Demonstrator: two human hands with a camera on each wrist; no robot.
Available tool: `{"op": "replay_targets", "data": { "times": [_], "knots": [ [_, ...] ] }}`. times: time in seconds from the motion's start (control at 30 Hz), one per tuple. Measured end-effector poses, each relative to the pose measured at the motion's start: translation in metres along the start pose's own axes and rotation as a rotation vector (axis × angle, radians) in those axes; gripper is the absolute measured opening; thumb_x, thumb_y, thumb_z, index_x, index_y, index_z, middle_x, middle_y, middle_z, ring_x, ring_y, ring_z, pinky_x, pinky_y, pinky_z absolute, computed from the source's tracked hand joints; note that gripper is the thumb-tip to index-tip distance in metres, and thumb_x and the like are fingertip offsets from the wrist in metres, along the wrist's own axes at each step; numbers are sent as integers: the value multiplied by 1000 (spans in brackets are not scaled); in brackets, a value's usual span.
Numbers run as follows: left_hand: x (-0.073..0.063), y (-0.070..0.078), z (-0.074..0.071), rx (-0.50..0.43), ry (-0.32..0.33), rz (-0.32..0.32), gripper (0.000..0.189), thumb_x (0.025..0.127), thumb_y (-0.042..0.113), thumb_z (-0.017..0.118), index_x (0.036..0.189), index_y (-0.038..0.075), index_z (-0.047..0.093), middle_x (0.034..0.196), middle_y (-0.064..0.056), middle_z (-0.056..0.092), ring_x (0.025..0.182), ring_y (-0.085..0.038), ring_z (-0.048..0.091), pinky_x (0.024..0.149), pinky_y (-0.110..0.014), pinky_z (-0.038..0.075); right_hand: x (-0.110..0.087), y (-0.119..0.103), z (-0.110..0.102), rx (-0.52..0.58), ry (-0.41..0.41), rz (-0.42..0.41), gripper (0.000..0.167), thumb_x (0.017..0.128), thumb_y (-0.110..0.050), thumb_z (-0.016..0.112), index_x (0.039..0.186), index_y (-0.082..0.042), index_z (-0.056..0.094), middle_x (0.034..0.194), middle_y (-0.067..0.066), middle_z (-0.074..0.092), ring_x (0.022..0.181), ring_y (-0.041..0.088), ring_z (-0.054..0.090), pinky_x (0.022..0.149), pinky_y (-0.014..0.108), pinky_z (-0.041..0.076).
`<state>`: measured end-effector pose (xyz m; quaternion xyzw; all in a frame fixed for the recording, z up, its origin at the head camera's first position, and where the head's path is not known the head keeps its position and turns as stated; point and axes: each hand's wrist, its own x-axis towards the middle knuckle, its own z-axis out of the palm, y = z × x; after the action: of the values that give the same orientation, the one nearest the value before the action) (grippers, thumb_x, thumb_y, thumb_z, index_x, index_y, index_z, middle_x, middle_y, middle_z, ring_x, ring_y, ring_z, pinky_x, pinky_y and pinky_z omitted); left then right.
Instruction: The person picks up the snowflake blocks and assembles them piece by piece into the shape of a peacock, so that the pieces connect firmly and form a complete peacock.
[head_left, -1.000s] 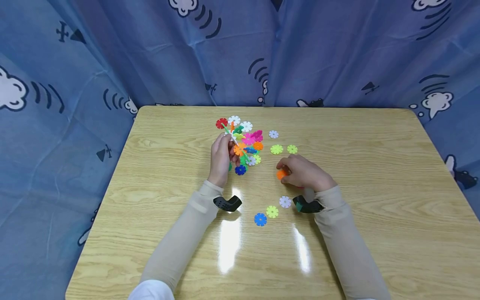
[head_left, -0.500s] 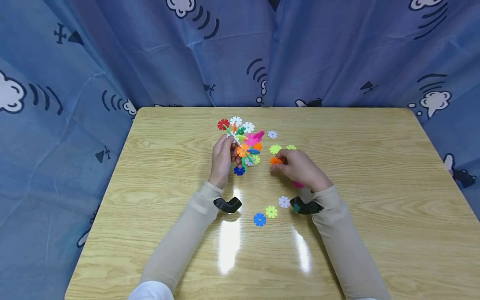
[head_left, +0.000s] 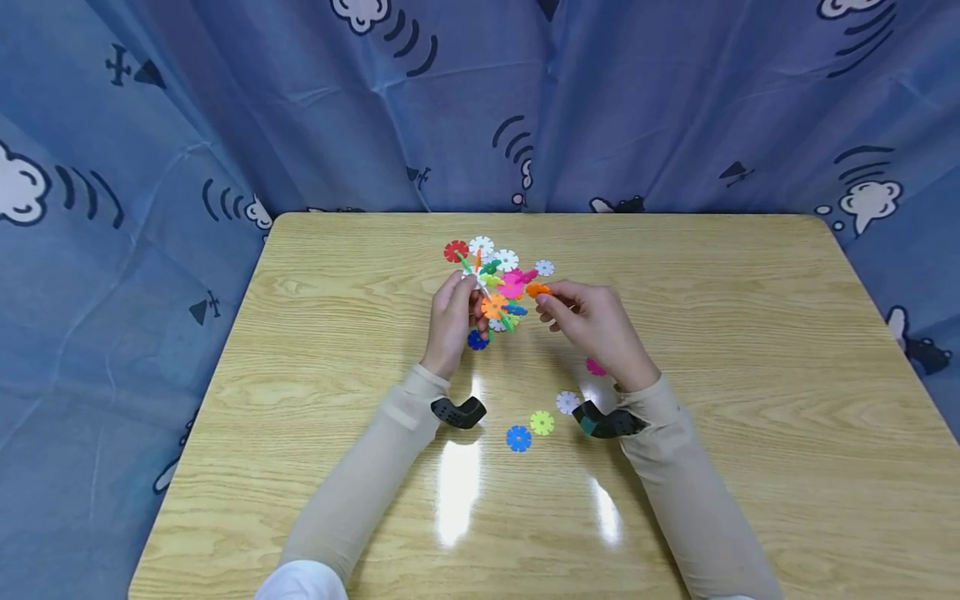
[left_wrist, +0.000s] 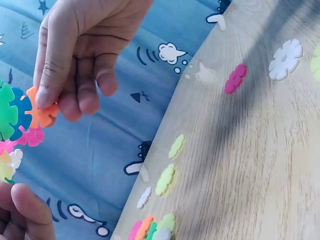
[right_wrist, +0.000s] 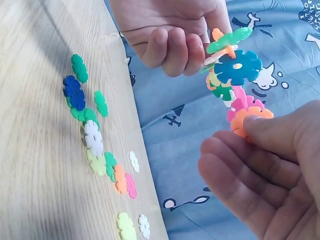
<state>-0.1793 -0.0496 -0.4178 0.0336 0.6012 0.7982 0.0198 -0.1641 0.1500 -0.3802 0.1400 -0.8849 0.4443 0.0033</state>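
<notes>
Left hand (head_left: 450,321): curled round a cluster of joined discs (head_left: 494,306), centre of the frame.
Right hand (head_left: 603,329): pinches an orange disc (head_left: 537,290) at the cluster's right (touching or not, I cannot tell).
Worktop (head_left: 315,367): blue disc (head_left: 518,438), lime disc (head_left: 542,422), lower centre.

Disc cluster (left_wrist: 20,112) and left hand (left_wrist: 29,212), cut off in left wrist view

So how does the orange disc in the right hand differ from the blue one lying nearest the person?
The orange disc is pinched in the right hand, off the table; the blue disc lies flat on it. The head view shows the orange disc slanted, the blue disc face-up. Both have notched rims.
</notes>
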Motion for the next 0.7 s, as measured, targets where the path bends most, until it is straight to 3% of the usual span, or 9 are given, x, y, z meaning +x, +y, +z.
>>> {"op": "replay_targets", "data": {
  "times": [0.3, 0.57, 0.7],
  "knots": [
    [-2, -2, 5, 11, 9, -9, 28, 106, 20, 38, 79, 14, 44, 61, 5, 44, 47, -9, 44, 43, -23, 44, 0, 0, 2, -24, 13, -50, 20, 99, -14, 65, 111, -1, 74, 93, 15, 76, 78, 27, 75, 70, 34, 63],
    [-3, -9, 10, 64, -22, -26, 29, 105, 20, 34, 78, 13, 42, 60, 2, 42, 48, -11, 43, 46, -30, 45, 0, 1, 3, -65, 88, -123, 13, 97, -9, 67, 101, 0, 75, 82, 13, 74, 70, 22, 71, 64, 17, 56],
    [-3, -12, 12, 84, -36, -39, 31, 106, 20, 32, 77, 13, 41, 59, 1, 41, 48, -13, 43, 46, -32, 46, 0, 1, 1, -99, 106, -143, 11, 97, -7, 66, 98, 1, 74, 79, 12, 73, 68, 20, 68, 61, 16, 52]
  ]
}}
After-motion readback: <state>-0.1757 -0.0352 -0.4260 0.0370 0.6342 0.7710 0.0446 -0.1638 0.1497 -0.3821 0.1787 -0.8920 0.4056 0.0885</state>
